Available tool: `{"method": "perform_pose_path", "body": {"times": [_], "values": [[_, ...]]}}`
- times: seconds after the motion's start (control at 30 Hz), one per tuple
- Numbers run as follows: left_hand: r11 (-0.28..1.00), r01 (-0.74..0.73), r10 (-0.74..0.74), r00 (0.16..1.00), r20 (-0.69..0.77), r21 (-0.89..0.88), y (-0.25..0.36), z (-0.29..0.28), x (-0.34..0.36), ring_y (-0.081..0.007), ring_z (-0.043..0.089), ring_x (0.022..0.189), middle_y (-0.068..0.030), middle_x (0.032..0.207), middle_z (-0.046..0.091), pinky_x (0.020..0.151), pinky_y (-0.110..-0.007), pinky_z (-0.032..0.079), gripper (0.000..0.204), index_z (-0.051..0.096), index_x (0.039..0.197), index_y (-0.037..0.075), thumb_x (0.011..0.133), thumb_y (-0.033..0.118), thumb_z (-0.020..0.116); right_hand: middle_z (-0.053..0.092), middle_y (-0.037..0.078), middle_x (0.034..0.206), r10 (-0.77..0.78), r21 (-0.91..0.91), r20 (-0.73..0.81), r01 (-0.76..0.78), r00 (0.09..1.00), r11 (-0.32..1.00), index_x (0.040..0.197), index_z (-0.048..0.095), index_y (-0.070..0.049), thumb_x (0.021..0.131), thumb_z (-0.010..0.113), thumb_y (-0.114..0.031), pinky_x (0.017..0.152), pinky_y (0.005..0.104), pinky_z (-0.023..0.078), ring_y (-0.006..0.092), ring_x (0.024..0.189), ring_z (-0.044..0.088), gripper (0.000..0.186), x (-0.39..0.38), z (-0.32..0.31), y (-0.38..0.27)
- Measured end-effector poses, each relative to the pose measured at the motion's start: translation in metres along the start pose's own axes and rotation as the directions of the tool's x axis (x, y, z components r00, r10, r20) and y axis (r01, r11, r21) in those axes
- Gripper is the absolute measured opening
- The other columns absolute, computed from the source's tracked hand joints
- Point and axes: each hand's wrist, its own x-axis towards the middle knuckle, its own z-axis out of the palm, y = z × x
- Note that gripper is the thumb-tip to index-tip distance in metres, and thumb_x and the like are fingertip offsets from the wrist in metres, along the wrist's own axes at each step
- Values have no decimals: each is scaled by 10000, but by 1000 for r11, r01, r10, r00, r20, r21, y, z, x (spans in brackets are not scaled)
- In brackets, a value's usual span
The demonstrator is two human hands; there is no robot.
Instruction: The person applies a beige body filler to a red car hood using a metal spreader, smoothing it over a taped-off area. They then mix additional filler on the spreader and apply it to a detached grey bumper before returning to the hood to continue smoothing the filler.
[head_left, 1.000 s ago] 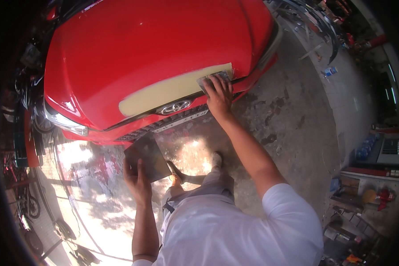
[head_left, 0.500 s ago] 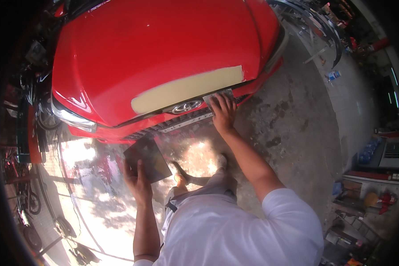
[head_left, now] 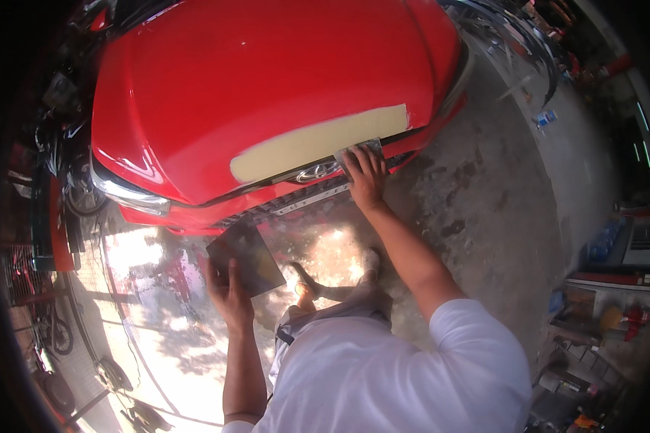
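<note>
A red car hood (head_left: 267,79) fills the upper middle of the view. Along its front edge runs a long strip of cream-coloured filler (head_left: 318,144). My right hand (head_left: 365,173) has its fingers spread over a flat grey spreader (head_left: 370,144), which lies against the strip's lower edge, right of the car's emblem (head_left: 318,172). Lower left, my left hand (head_left: 230,292) grips a dark square mixing board (head_left: 249,261) by its near left side, thumb on top. Some yellowish smears show on the board. It is held in front of the bumper, apart from the car.
The headlight (head_left: 130,189) and bumper are at the car's left front corner. Concrete floor (head_left: 469,238) stretches right, sunlit patches left. Motorcycles stand along the left rim. A shelf with clutter (head_left: 592,317) is at lower right, and a blue-and-white can (head_left: 546,117) sits on the floor upper right.
The car and strip sit slightly further right in view. My right hand with the spreader has shifted only slightly, still at the strip's lower edge. My left hand keeps hold of the board.
</note>
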Motion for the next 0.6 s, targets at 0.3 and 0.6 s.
{"method": "perform_pose_path", "body": {"times": [0.3,0.6], "values": [[1000,-15,16,998,55,-14,2,-44,31,-125,620,987,-92,1174,652,833,-270,516,357,519,1343,-46,1032,102,612,573,57,1356,-15,-10,-40,15,999,1000,1258,672,-154,680,720,32,1082,516,379,305,1324,503,609,57,-13,-46],[999,-22,20,998,58,25,4,-75,39,-139,639,984,-105,1173,655,826,-280,539,389,514,1364,-49,1027,107,628,555,58,1379,21,-6,-10,-21,1000,1000,1280,664,-164,635,769,19,1105,533,366,311,1353,475,679,-7,13,-74]]}}
